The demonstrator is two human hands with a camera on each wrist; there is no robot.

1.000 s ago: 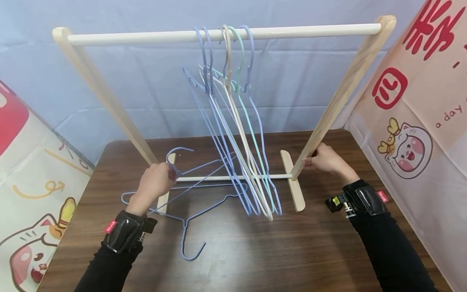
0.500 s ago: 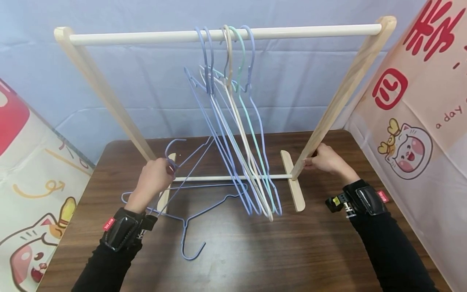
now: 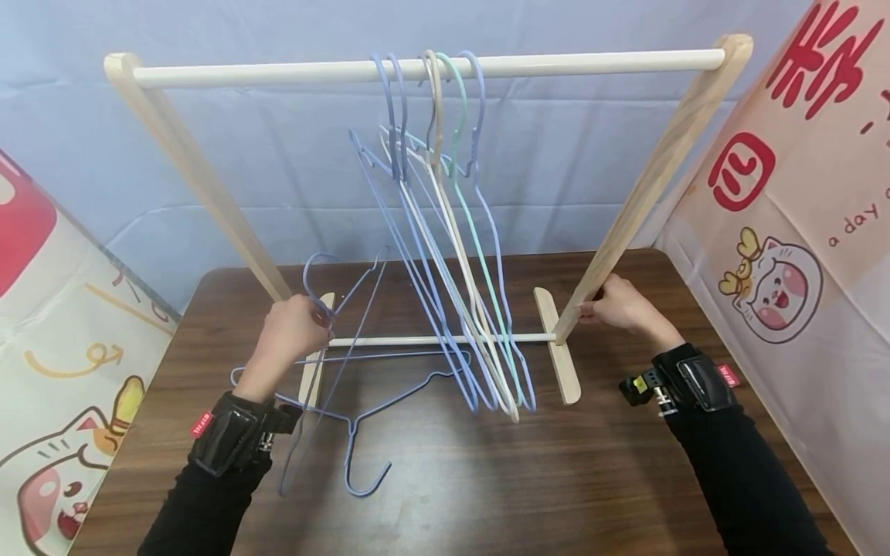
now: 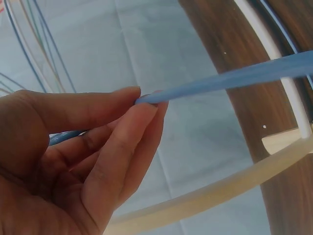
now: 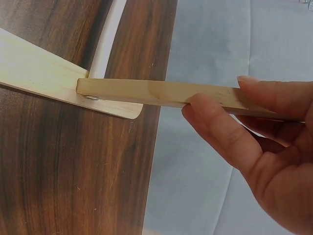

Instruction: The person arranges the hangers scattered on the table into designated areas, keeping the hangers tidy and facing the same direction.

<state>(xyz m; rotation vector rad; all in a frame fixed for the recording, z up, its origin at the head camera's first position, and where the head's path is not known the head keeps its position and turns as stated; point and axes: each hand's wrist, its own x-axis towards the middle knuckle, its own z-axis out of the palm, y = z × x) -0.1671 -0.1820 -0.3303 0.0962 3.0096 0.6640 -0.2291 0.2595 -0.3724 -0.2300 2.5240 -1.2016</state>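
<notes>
A wooden garment rack (image 3: 591,64) with a white rail stands on the table. My left hand (image 3: 295,332) pinches a blue clothes hanger (image 4: 234,77) near its neck, thumb against fingertips, beside the left post. The hanger's hook points up and its body slants below the hand. My right hand (image 3: 622,305) grips the lower part of the right wooden post (image 5: 166,92), thumb on one side and fingers on the other. Another blue hanger (image 3: 351,446) lies on the table, its hook toward me, partly behind my left wrist.
Several blue, cream and green hangers hang bunched mid-rail, one with a green hook (image 3: 462,108). The rack's lower bar (image 3: 389,341) and wooden feet (image 3: 566,371) rest low over the brown table (image 3: 487,494). Cloth backdrops (image 3: 278,154) stand behind and at both sides.
The held hanger has turned in my left hand: its body has swung up and left, its lower end now toward me. The left hand shifted slightly up and left. The right hand stayed put.
</notes>
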